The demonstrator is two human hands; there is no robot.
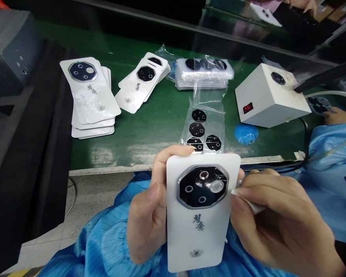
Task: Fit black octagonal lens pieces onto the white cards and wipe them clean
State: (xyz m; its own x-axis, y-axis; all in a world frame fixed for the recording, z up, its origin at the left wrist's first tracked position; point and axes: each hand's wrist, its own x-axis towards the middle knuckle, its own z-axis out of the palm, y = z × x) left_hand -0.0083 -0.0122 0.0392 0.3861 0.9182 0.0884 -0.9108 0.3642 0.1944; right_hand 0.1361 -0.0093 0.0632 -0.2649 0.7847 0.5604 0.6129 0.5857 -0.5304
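Observation:
Upright in front of me is a white phone back cover with a black eight-sided camera panel, ring-shaped lens openings and dark printed characters. My left hand grips its left side, thumb along the edge and a finger over the top corner. At the right edge, my right hand pinches a small white cloth or tissue between thumb and fingers, close beside the camera panel. Behind the cover's top lies a clear plastic sheet with several black eight-sided camera lens pieces. Part of the sheet is hidden.
Two stacks of white covers, one left and one nearer the middle, lie on the green table. Bagged lens pieces sit behind. On the right stand a white box with red display, a blue patch and a co-worker's blue sleeve.

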